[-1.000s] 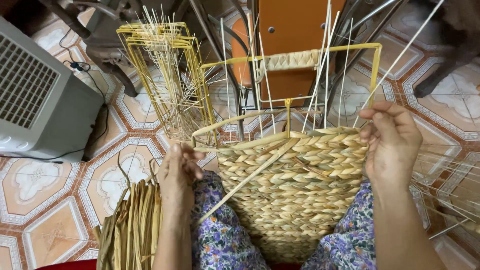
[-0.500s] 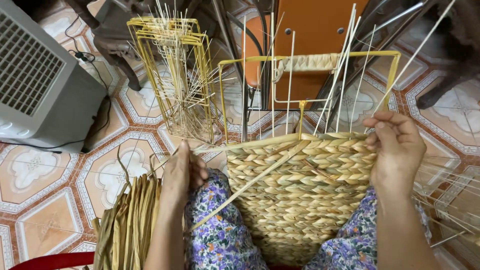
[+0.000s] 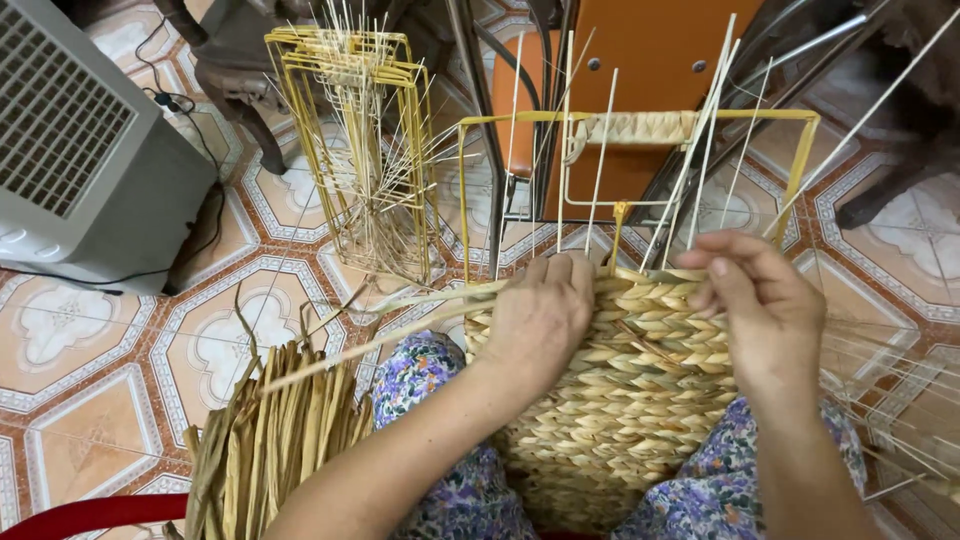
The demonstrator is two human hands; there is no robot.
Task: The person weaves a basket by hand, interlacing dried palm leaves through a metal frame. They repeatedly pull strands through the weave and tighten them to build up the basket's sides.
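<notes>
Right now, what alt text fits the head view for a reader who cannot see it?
Both hands press on the top edge of a half-woven straw basket on a yellow wire frame, left hand and right hand. Loose dried strands lie left, near a grey fan unit.

One head-worn view only; it looks steeply down from close above the lap, facing forward over the basket [image 3: 620,390] to the tiled floor [image 3: 90,400] beyond; no second view.
</notes>
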